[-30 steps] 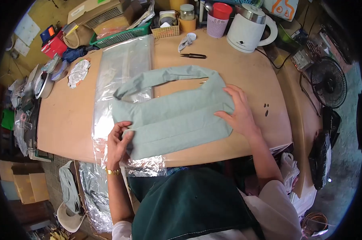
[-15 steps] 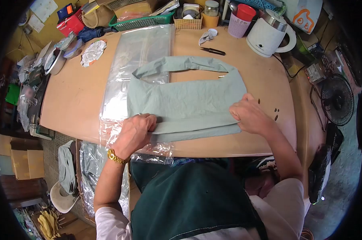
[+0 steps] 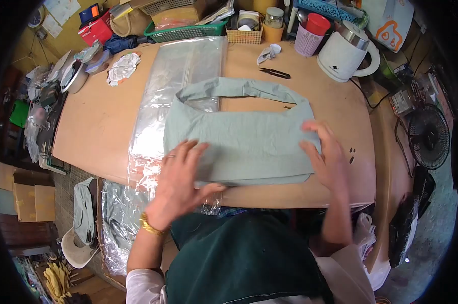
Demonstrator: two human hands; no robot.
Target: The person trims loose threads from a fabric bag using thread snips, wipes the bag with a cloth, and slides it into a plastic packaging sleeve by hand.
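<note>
A pale grey-green cloth bag lies flat on the table, its wide strap looping away from me. The lower edge, nearest me, shows a folded layer. My left hand is over the bag's lower left corner, fingers spread, with a gold band at the wrist. At the right edge of the bag, my right hand has its fingers apart and curved, with nothing between them. Both hands are slightly blurred. Under the bag's left part lie clear plastic sleeves.
Thread snips lie beyond the strap, near a small crumpled cloth. A white electric kettle stands at the back right beside a pink cup holder. A green basket is at the back, and a black fan at the right.
Both hands have let go of the bag's lower edge and opened. The lower fold now lies flatter. The whole view has shifted slightly.
</note>
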